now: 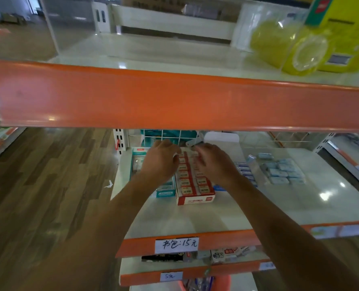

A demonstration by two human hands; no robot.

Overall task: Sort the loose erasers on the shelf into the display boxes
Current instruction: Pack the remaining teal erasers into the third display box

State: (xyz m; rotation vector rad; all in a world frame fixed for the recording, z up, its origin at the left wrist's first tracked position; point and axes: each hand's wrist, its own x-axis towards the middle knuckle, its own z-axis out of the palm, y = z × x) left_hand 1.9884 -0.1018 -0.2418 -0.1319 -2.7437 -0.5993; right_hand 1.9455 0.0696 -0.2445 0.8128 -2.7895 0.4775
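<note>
Mostly full red display box (195, 200), tan erasers (183, 181) in rows; left hand (159, 162), right hand (215, 162) above (grips unclear).

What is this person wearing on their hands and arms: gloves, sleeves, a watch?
Nothing that shows. The left hand and right hand have no gloves. The left forearm and right forearm are uncovered to the picture's edge, so no sleeve appears. No watch, bracelet or ring can be made out, though the picture is blurred.
</note>
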